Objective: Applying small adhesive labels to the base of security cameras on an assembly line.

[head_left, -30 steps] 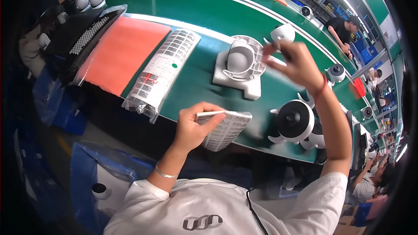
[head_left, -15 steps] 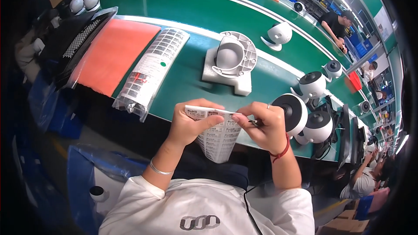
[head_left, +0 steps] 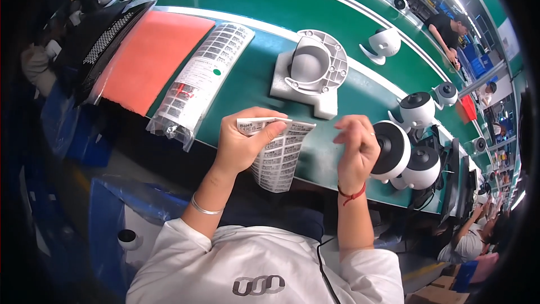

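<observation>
Thin white sheet of black-printed labels (head_left: 275, 160): pinched in the fingers of the person's left hand (head_left: 237, 145), drooping below them. Right hand (head_left: 358, 153): apart from it, fingers half-curled, blurred; contents cannot be told. Beyond the fingers: round pale-grey plastic housing (head_left: 313, 66) on white foam block (head_left: 324, 107), green bench (head_left: 242, 91) beneath.

Head-worn fisheye camera looking steeply down from the near side of the green workbench (head_left: 242, 98), facing across it, hanging fairly close over the left hand (head_left: 239, 142) and right hand (head_left: 358, 149), bending the workbench's edges, taking in a black-shirted co-worker (head_left: 444, 29) far beyond it
</observation>
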Demonstrator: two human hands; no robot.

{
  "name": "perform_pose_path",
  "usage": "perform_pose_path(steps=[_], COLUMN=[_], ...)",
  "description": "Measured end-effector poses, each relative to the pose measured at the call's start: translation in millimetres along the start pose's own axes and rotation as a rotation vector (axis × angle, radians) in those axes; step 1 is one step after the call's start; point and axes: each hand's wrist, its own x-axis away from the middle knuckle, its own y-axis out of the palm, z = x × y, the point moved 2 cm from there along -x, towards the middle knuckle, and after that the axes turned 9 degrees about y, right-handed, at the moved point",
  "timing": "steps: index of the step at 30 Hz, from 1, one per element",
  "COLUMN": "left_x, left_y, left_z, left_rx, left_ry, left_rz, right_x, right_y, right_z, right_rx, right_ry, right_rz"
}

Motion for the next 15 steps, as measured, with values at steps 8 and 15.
perform_pose_path(steps=[8,15], left_x=[-1.8,-2.6], left_y=[-8.0,-12.2], left_z=[-14.4,-12.4], left_rx=[-0.03,0.022], left_ry=[-0.055,-0.186], left_rz=[0.068,0.059], right_x=[17.0,14.3], right_y=[-10.4,-31.3], right_z=[-2.3,-20.9], right_rx=[0.308,0.326], right_ry=[0.276,0.119], right_rz=[-0.196,-0.283])
